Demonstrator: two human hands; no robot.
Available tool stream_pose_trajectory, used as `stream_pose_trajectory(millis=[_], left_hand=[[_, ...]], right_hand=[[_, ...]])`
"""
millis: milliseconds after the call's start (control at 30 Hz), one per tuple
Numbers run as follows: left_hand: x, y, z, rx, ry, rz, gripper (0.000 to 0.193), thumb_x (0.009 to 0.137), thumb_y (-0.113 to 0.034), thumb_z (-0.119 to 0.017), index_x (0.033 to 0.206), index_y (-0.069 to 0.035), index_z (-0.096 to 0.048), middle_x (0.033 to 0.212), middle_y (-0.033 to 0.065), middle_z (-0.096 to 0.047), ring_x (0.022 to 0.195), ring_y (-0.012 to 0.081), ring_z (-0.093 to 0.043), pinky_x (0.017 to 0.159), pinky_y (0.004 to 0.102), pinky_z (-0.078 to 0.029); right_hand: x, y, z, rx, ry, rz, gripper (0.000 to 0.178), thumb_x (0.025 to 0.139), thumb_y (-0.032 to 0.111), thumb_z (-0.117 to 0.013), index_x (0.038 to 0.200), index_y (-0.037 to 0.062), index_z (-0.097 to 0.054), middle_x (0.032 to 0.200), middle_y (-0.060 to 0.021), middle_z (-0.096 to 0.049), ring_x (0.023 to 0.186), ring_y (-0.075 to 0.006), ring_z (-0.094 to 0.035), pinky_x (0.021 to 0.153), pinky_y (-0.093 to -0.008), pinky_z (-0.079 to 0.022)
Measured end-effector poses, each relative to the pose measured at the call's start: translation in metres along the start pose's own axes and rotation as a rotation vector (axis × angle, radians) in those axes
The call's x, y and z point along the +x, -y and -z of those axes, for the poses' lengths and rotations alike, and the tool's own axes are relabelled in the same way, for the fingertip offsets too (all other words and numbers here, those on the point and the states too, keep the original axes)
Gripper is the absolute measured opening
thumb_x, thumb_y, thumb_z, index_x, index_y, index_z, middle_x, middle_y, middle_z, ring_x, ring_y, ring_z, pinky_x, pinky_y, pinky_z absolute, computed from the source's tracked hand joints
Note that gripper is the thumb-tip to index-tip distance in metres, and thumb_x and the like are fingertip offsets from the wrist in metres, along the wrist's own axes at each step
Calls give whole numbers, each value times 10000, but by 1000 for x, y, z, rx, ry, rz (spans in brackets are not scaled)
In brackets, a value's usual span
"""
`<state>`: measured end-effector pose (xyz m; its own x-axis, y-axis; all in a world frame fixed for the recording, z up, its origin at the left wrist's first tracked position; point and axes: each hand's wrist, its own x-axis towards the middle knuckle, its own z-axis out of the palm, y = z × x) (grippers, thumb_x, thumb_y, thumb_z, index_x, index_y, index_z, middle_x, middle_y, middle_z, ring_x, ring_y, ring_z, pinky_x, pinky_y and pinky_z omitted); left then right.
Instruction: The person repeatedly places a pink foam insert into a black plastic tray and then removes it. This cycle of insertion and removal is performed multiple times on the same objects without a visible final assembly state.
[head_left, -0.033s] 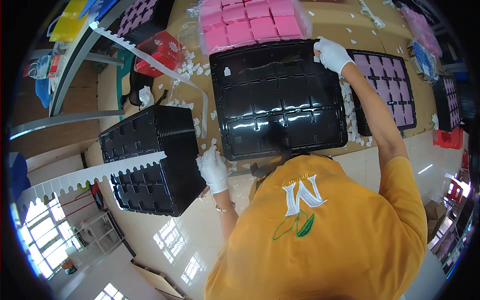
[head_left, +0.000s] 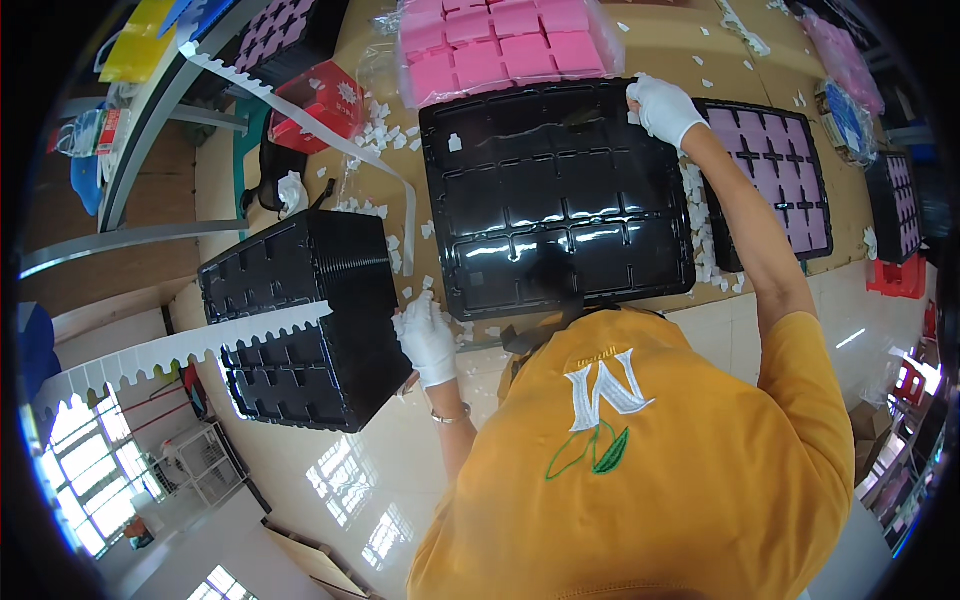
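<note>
A large black plastic tray with moulded compartments lies in front of me. My right hand, in a white glove, is closed at its far right corner, with a small white paper piece at the fingertips. One small white sticker sits on the tray's upper left. My left hand, also gloved, is at the table's front edge between the tray and a tall stack of black trays. Its fingers are drawn together; what they hold, if anything, is hidden.
Bagged pink foam lies beyond the tray. A black tray with lilac foam is to the right. Paper scraps litter the brown table around a red box. White notched strips cross the left side, near a metal shelf frame.
</note>
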<state>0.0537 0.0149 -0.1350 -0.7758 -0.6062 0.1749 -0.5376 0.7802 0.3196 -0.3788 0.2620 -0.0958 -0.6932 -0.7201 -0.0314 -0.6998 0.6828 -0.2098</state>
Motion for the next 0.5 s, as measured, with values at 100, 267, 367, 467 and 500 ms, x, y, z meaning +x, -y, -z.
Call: stream_pose_trajectory(millis=[100, 267, 367, 467, 500], left_hand=[[2, -6, 5, -1, 14, 7, 189, 870, -90, -603, 1046, -56, -663, 1020, 124, -674, 952, 358, -613, 972, 482, -433], [-2, -1, 1, -4, -64, 15, 186, 869, -77, -600, 1040, -47, -665, 1015, 131, -673, 947, 356, -613, 936, 459, -449], [7, -2, 0, -35, -95, 43, 184, 869, -64, -597, 1037, -48, -668, 997, 133, -671, 933, 344, -616, 866, 421, -475], [45, -14, 3, -88, -114, 41, 167, 851, -54, -607, 1006, -49, -669, 951, 134, -661, 888, 334, -613, 797, 411, -483], [64, -17, 1, -90, -145, -3, 153, 831, -48, -623, 978, -50, -667, 927, 133, -655, 860, 335, -609, 780, 426, -478]], right_hand=[[-11, 4, 3, -168, -110, 113, 31, 763, 75, -622, 770, 51, -604, 825, -157, -601, 824, -353, -610, 716, -436, -476], [-92, 39, 24, 4, -468, 273, 73, 768, 61, -603, 809, 86, -547, 797, -94, -512, 790, -312, -537, 681, -410, -419], [-144, 22, 23, 505, -401, -54, 51, 864, 43, -571, 910, 23, -558, 844, -135, -535, 782, -296, -558, 728, -334, -457], [-185, -32, -28, 549, -372, -260, 118, 868, 52, -559, 982, 25, -573, 941, -175, -619, 865, -339, -604, 766, -365, -471], [-197, -52, -43, 426, -193, -309, 159, 860, 46, -542, 1016, 26, -568, 984, -193, -629, 914, -364, -606, 788, -387, -470]])
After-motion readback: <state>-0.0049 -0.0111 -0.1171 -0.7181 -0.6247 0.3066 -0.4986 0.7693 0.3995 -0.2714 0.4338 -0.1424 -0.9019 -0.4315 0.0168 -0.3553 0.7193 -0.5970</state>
